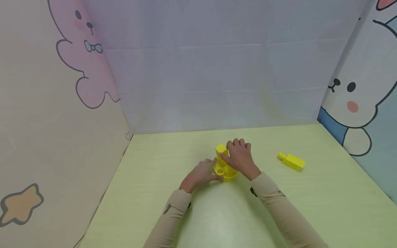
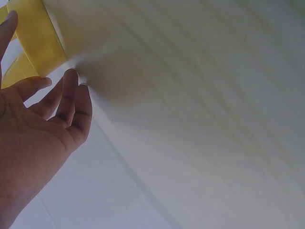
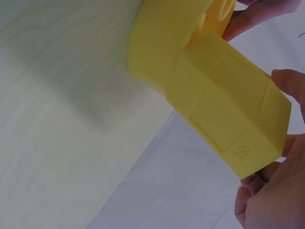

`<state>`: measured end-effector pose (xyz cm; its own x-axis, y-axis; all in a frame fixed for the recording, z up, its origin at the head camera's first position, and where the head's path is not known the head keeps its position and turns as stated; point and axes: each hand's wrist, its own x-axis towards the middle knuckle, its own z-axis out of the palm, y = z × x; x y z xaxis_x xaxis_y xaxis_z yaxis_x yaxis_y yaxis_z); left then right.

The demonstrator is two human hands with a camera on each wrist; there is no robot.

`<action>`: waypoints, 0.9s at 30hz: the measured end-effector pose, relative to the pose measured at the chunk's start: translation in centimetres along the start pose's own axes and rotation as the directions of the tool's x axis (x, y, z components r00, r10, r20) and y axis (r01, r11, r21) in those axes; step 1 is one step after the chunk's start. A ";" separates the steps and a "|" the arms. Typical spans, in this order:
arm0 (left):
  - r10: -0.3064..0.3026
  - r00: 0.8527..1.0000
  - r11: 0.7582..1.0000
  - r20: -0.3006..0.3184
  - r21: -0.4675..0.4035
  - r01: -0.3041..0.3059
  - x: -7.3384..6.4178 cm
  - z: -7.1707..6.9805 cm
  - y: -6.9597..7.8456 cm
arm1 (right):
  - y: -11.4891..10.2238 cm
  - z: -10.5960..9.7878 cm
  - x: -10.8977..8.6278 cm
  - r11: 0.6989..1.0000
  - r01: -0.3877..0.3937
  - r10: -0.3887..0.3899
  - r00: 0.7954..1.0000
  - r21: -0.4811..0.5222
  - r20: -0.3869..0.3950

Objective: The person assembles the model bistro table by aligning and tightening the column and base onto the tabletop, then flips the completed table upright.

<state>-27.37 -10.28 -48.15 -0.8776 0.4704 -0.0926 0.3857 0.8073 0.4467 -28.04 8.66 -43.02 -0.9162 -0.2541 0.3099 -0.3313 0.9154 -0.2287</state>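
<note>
A round yellow base (image 1: 229, 177) with a ring-shaped socket inside stands on the table. My left hand (image 1: 201, 172) grips its left side, the thumb at the near rim and the forefinger farther back. A yellow rectangular block (image 1: 221, 150) rises out of the base at the far side. My right hand (image 1: 240, 155) holds this block near its top, thumb and fingers on opposite sides. In the right wrist view the block (image 3: 228, 109) has recessed panels and small raised digits, and its lower end is hidden inside the base wall (image 3: 155, 45).
A second yellow block (image 1: 293, 162) with a round knobbed neck lies on its side to the right. The pale green table (image 1: 155, 155) meets a plain backdrop (image 1: 201, 86) behind, and side walls with cartoon animals flank it.
</note>
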 end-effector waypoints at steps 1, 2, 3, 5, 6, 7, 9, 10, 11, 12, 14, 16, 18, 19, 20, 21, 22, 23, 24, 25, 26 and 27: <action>0.002 1.000 1.000 0.000 0.002 -0.002 0.0 0.0 0.0 | 0.0 0.0 0.0 1.000 -0.006 0.006 1.000 -0.007 -0.002; 0.005 1.000 1.000 -0.001 0.002 -0.005 0.0 0.0 0.0 | 0.0 -0.1 0.0 1.000 -0.013 0.013 1.000 -0.013 -0.001; 0.006 1.000 1.000 0.000 0.004 -0.006 0.1 0.0 0.0 | 0.0 -0.1 0.0 1.000 -0.020 0.020 1.000 -0.014 0.002; 0.007 1.000 1.000 0.002 0.005 -0.007 0.1 0.0 0.0 | 0.1 -0.2 0.0 1.000 -0.024 0.023 1.000 0.010 0.016; 0.006 1.000 1.000 0.003 0.007 -0.006 0.1 0.0 0.0 | 0.2 -0.3 0.1 0.999 -0.017 0.016 1.000 0.029 0.026; 0.005 1.000 1.000 0.003 0.007 -0.005 0.1 0.0 0.0 | 0.2 -0.4 0.1 0.999 -0.006 0.004 0.999 0.050 0.040; 0.000 1.000 1.000 0.004 0.001 0.000 0.1 -0.1 0.0 | 0.4 -0.5 0.2 0.996 0.022 -0.028 0.997 0.085 0.070; -0.003 1.000 1.000 0.005 -0.001 0.003 0.1 -0.1 0.0 | 0.4 -0.6 0.2 0.995 0.036 -0.044 0.995 0.096 0.084; -0.006 1.000 1.000 0.006 0.000 0.006 0.2 -0.1 0.0 | 0.4 -0.7 0.2 0.994 0.046 -0.056 0.994 0.100 0.094; -0.008 1.000 1.000 0.008 0.000 0.008 0.2 -0.1 0.1 | 0.5 -0.7 0.2 0.994 0.051 -0.060 0.993 0.095 0.102; -0.013 1.000 1.000 0.011 0.000 0.013 0.1 -0.1 0.0 | 0.5 -0.7 0.2 0.996 0.049 -0.055 0.994 0.069 0.095; -0.017 1.000 1.000 0.015 0.006 0.017 0.1 0.0 0.0 | 0.7 -0.7 0.2 0.999 0.031 -0.035 0.996 0.042 0.081; -0.019 1.000 1.000 0.019 0.012 0.019 0.1 0.0 0.0 | 0.8 -0.7 0.2 1.000 0.009 -0.010 0.998 0.026 0.063; -0.019 1.000 1.000 0.020 0.015 0.019 0.1 -0.1 0.1 | 0.8 -0.7 0.2 1.000 -0.001 0.000 0.998 0.023 0.058; -0.019 1.000 1.000 0.022 0.016 0.019 0.1 -0.1 0.1 | 0.9 -0.7 0.3 1.000 -0.008 0.007 0.998 0.024 0.059; -0.019 1.000 1.000 0.023 0.017 0.018 0.0 -0.1 0.1 | 0.9 -0.8 0.3 0.999 -0.015 0.013 0.998 0.033 0.067; -0.019 1.000 1.000 0.023 0.018 0.019 0.0 -0.1 0.1 | 0.9 -0.7 0.3 0.999 -0.013 0.011 0.997 0.034 0.071; -0.020 0.999 1.000 0.025 0.018 0.020 0.0 -0.1 0.1 | 0.9 -0.7 0.3 0.999 -0.007 0.004 0.997 0.038 0.075; -0.021 0.999 1.000 0.025 0.016 0.020 0.0 -0.1 0.1 | 0.9 -0.7 0.3 0.999 0.000 -0.003 0.997 0.040 0.081; -0.021 0.999 1.000 0.024 0.016 0.021 0.0 -0.2 0.1 | 0.9 -0.7 0.3 0.999 0.004 -0.008 0.996 0.042 0.087; -0.023 0.999 1.000 0.024 0.015 0.023 0.0 -0.2 0.1 | 0.9 -0.6 0.3 0.999 0.011 -0.015 0.996 0.043 0.088; -0.023 0.999 1.000 0.023 0.016 0.022 0.0 -0.1 0.1 | 0.9 -0.6 0.3 0.999 0.015 -0.018 0.996 0.039 0.087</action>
<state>-27.37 -10.24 -47.97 -0.8793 0.4600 -0.1231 0.3704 0.8231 0.4305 -28.51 9.59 -42.55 -0.9261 -0.2972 0.2325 -0.3536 0.8985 -0.2600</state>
